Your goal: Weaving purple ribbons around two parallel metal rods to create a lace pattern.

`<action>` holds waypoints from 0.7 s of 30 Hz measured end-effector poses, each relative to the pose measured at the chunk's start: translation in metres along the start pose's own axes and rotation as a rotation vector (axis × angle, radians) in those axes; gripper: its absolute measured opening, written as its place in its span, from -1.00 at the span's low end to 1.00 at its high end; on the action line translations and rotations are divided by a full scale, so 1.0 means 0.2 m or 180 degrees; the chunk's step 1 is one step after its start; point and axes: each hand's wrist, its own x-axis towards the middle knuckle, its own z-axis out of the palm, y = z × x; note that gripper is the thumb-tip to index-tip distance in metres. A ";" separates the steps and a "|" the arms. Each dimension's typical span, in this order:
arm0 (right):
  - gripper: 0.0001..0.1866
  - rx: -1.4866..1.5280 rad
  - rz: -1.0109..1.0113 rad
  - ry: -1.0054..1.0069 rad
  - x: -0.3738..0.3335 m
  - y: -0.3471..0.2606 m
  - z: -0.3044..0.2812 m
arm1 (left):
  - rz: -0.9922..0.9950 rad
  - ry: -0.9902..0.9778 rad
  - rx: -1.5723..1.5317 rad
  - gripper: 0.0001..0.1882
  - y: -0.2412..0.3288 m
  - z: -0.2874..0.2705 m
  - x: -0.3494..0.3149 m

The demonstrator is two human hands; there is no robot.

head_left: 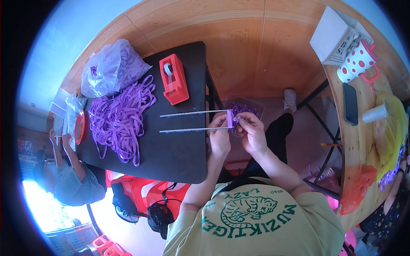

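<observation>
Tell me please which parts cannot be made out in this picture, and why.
Head view: purple ribbon, partly covered by the right hand.
Head view: clear container, lower part covered by the right hand.
Head view: person at lower right, cut off by the dark rim.
Head view: purple pieces inside the container, too small to count.

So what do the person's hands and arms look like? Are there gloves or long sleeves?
No gloves: the left hand and right hand are bare, and no watch shows. The forearms are uncovered too. The sleeves are short and pale yellow-green, part of a T-shirt with a green tiger print.
</observation>
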 end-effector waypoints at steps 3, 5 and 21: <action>-0.81 0.0318 0.0145 -0.0244 0.01 -0.03 0.01 | 0.0129 -0.0058 0.0080 -0.84 0.00 0.00 0.00; -0.77 0.0424 0.0158 -0.0334 0.03 -0.04 0.01 | 0.0193 -0.0099 0.0040 -0.84 0.01 0.01 0.00; -0.70 -0.1254 -0.0137 -0.0754 0.03 -0.07 -0.08 | 0.0077 -0.0169 -0.0223 -0.88 -0.01 -0.01 0.01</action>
